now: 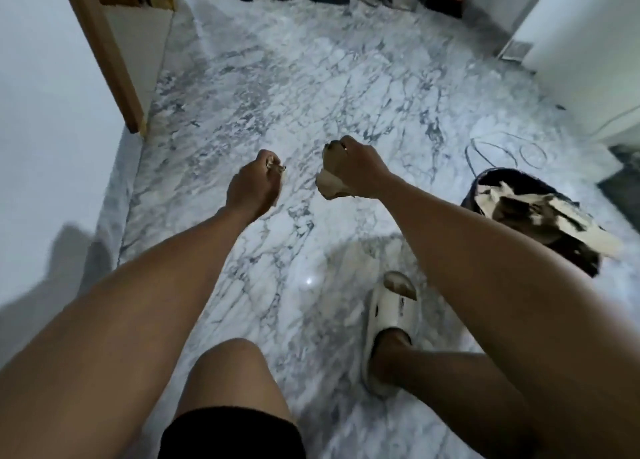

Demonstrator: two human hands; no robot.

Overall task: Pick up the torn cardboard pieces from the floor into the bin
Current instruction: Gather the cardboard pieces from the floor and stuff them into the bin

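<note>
Two hands, left hand (pixel 252 185) and right hand (pixel 360 167), each clutch one cardboard scrap (pixel 330 178) beside one filled black bin (pixel 535 216).

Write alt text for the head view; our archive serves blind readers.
Both hands are closed around torn cardboard pieces above a marble floor: left hand, right hand. A dark bin already holding cardboard stands at the right, beside a foot in a white slipper.

Bin (pixel 485 195) rim partly behind right forearm (pixel 485 250)
</note>
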